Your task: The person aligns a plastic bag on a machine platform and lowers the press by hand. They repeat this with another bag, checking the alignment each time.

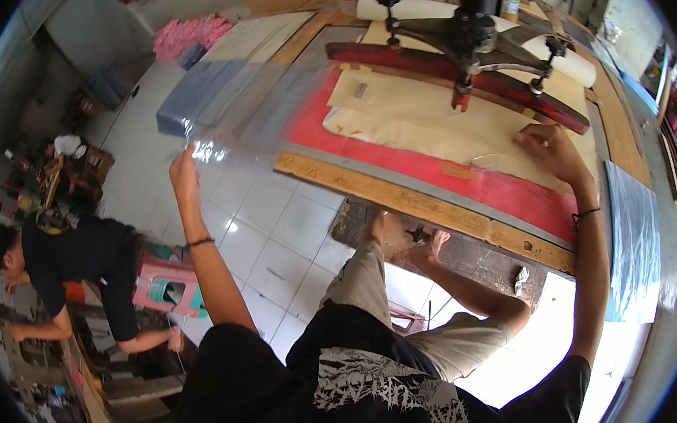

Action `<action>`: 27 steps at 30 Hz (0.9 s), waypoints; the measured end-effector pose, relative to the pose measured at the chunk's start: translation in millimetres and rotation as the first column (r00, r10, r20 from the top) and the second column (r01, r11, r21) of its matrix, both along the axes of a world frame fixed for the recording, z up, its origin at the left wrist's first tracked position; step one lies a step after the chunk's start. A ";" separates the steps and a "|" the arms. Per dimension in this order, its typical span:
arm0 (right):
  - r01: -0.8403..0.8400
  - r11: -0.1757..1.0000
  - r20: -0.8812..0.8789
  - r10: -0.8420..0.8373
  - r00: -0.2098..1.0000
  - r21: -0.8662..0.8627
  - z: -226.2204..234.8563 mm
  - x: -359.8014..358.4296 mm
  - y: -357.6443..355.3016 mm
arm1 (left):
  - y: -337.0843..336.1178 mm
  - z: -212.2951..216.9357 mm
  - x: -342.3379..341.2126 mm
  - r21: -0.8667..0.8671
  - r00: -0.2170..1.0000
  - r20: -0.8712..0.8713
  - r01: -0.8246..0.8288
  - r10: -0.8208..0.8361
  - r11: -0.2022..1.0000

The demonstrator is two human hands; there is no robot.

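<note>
My left hand [184, 174] is closed in a pinch on the corner of a clear plastic sheet [210, 150], stretched out to the left of the machine table. The sheet is shiny and smeared by motion, and its far part is hard to trace. My right hand [552, 151] hovers over the right end of a tan sheet [419, 122], fingers curled together; anything between them is too small to make out. The tan sheet lies on a red panel [308, 126]. Above it hangs a press head with a dark red bar [520, 98] and black knobs.
A wooden rail [385, 200] edges the table's near side. Stacked bluish plastic sheets [195, 103] lie at left, another plastic sheet [635, 244] hangs at right. White rolls [573, 62] lie behind the bar. Another person [79, 256] bends over work at far left, beside a pink stool [167, 281].
</note>
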State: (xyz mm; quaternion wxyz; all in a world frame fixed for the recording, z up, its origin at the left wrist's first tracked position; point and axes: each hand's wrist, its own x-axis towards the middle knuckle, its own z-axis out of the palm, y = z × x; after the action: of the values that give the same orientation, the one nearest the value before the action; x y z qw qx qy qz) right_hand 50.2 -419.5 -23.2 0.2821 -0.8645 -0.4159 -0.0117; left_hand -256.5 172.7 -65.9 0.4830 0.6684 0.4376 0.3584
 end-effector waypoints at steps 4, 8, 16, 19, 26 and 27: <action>-0.005 1.000 0.002 0.005 1.000 0.006 -5.0 -3.7 -2.2 | -32.1 -39.5 11.6 -0.349 0.927 0.350 -0.003 0.134 0.937; -0.033 0.999 0.012 0.033 0.999 0.017 5.2 -11.8 2.0 | 5.7 -55.8 10.2 -0.448 0.846 0.532 0.254 0.028 0.857; -0.061 0.998 0.043 0.060 0.997 0.034 2.0 -4.8 -11.4 | -14.4 19.9 39.0 -0.100 0.848 0.504 0.247 -0.165 0.964; -0.084 0.995 0.080 0.080 0.994 0.047 2.9 -5.2 -6.5 | -58.7 85.3 40.2 0.076 0.815 0.515 0.266 -0.266 0.961; -0.099 0.992 0.045 0.096 0.994 0.071 5.4 -5.3 -8.3 | -144.6 176.6 30.0 0.464 0.636 0.381 0.497 -0.671 0.734; -0.096 0.993 0.051 0.093 0.994 0.069 4.3 -4.5 -9.9 | -158.5 186.1 27.2 0.485 0.554 0.368 0.571 -0.747 0.662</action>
State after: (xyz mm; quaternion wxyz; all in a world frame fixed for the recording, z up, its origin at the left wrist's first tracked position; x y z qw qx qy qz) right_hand 45.7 -429.4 -19.0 0.3033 -0.8327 -0.4622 -0.0337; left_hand -229.3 14.2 120.2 0.5732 0.7210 -0.0662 0.3837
